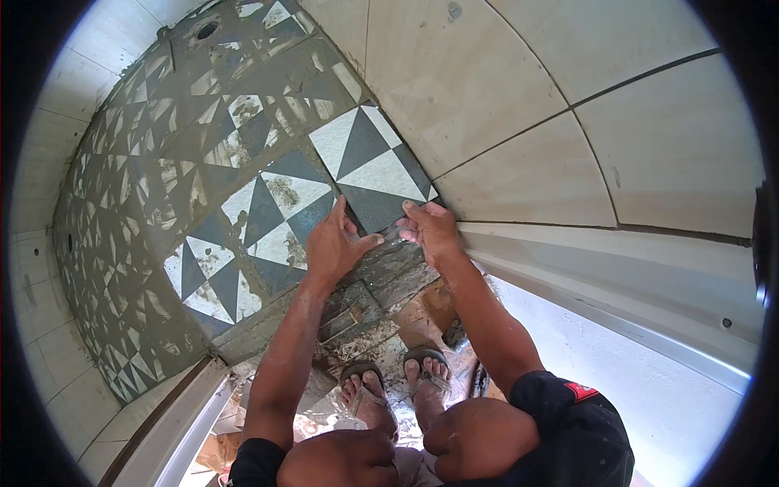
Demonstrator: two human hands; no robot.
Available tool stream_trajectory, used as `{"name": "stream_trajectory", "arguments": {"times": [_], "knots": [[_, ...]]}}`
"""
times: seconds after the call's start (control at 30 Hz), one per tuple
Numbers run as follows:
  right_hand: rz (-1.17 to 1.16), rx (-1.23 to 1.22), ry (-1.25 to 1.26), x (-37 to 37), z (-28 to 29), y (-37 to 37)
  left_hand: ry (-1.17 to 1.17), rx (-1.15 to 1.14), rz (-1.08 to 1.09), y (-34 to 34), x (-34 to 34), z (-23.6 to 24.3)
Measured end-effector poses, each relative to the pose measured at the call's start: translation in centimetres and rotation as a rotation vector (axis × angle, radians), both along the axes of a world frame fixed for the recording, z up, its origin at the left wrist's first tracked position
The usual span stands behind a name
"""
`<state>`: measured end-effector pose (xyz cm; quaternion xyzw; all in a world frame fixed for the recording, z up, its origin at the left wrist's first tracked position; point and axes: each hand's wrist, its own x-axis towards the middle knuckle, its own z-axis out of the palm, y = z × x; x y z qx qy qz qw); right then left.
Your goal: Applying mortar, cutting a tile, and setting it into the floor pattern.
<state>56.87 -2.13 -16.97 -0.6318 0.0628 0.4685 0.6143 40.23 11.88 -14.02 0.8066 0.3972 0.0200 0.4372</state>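
Observation:
My left hand [337,247] has its index finger at the lower left corner of a black and white triangle-patterned tile [369,162], with the thumb along the near edge. My right hand [430,231] grips the same tile at its near right corner, thumb on the edge. The tile lies against the wall beside other patterned tiles [276,215], which are smeared with grey mortar or grout. A wet grey strip [357,300] runs below the hands.
Beige wall tiles [519,97] rise at the right, white ones [57,341] at the left. A drain hole [207,31] is at the far end. Door frames [600,284] flank me. My sandalled feet [422,369] stand on dirty, broken flooring.

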Motion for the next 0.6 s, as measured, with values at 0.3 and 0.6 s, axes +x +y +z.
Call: {"name": "stream_trajectory", "arguments": {"times": [0.3,0.6], "knots": [[-0.047,0.076,0.072,-0.5,2.0,-0.5,-0.007,0.086,-0.004,-0.3,-0.1,0.2],[-0.054,0.113,0.080,-1.1,2.7,-0.6,0.067,0.185,-0.029,-0.6,-0.3,0.3]]}}
